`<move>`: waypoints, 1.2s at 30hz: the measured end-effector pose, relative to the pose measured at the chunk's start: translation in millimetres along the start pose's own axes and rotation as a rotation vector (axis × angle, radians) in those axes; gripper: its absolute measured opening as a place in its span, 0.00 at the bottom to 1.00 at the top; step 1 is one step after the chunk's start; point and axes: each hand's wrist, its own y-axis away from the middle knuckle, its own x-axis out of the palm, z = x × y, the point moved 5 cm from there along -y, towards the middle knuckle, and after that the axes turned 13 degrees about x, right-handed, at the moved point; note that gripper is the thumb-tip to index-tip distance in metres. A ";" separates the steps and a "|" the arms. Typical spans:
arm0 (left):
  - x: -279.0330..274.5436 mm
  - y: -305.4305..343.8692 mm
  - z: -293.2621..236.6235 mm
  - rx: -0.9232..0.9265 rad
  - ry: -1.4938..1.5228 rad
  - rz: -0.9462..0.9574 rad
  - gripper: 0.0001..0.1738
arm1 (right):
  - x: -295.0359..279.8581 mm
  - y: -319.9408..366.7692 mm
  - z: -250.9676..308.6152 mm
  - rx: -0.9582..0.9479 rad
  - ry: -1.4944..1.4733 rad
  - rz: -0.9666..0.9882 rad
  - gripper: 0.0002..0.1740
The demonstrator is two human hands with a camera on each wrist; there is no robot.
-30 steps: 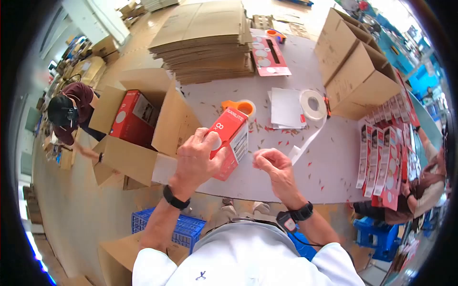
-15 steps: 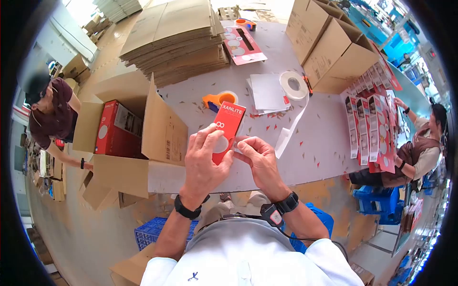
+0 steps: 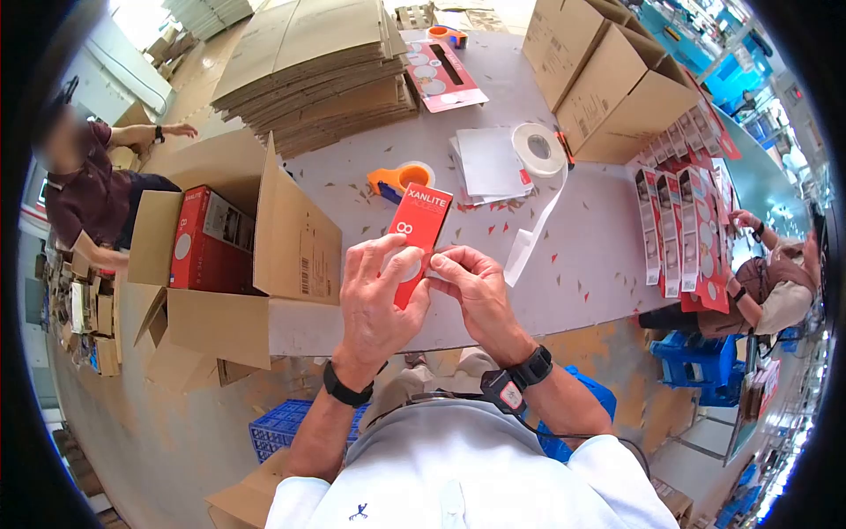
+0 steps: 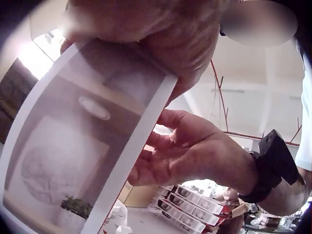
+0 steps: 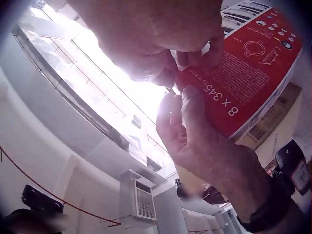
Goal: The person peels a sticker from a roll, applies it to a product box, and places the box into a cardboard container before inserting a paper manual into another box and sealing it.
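Observation:
My left hand [image 3: 379, 300] grips a red XANLITE box [image 3: 423, 210] tilted over the table's near edge, fingers across its printed face. One side of the box [image 4: 63, 146] carries a large room picture, while another red side [image 5: 234, 83] reads "8 x 345 lumens". At the box's right edge my right hand [image 3: 476, 286] has thumb and forefinger pinched together on a small pale, sticker-like piece, mostly hidden by the fingers. In the right wrist view, the right hand [image 5: 156, 34] and left hand [image 5: 204, 141] meet at the box's end.
An open carton [image 3: 300, 229] at left holds another red box [image 3: 211, 247]. Beyond lie an orange tape dispenser [image 3: 401, 181], white sheets [image 3: 493, 163], a white roll [image 3: 520, 152] with a trailing strip, and stacked flat cardboard [image 3: 308, 70]. Printed red packaging [image 3: 687, 229] stands right. Two people work nearby.
My right hand has come left from beside the strip to the box's edge. The box now stands more upright in my left hand. The person at left has raised an arm.

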 end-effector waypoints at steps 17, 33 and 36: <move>2.5 1.3 2.3 -0.014 -0.021 0.001 0.18 | -42.4 -23.2 -53.7 0.220 0.077 -0.042 0.18; -6.1 11.7 3.0 -0.040 0.004 -0.094 0.16 | 56.0 -50.9 157.3 -0.705 1.868 0.477 0.55; -9.9 7.0 -16.4 -0.017 -0.084 -0.063 0.19 | 78.0 -42.8 101.2 -0.852 2.162 0.912 0.52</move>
